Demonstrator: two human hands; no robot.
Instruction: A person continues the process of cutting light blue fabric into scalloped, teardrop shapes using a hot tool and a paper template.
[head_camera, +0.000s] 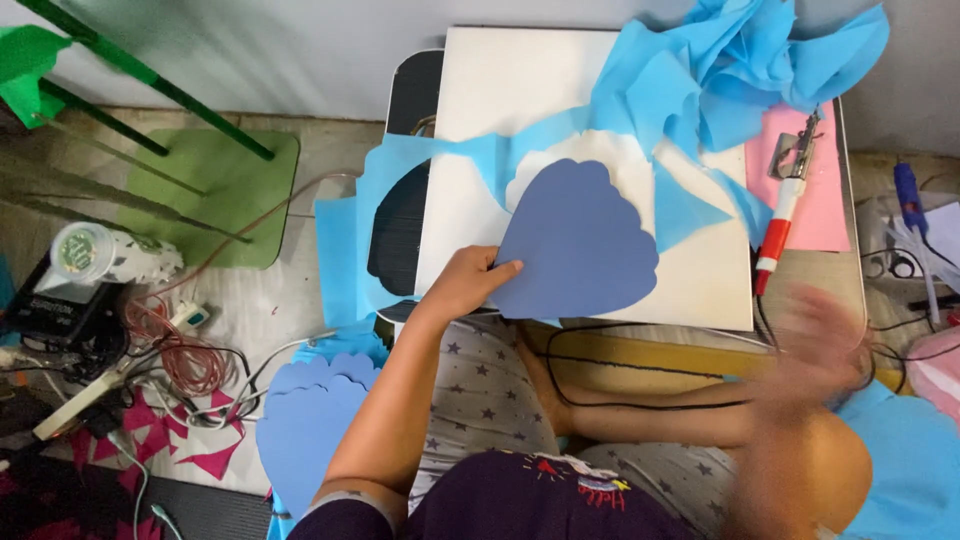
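My left hand (462, 282) pinches the lower left edge of a dark blue scalloped foam shape (580, 245), which lies on a white board (520, 90). A cream scalloped shape (610, 165) sits under it, with light blue scrap sheets (740, 60) draped across the board's top right. My right hand (820, 335) is blurred at the right, off the board, near a black cable (640, 358); I cannot tell if it holds anything.
A red-and-white utility knife (780, 225) lies on a pink sheet (815, 205) at the board's right edge. More blue scalloped shapes (310, 410) are stacked on the floor at left. Tangled wires (180, 350), a glue gun (908, 195) and a green stand (210, 190) surround me.
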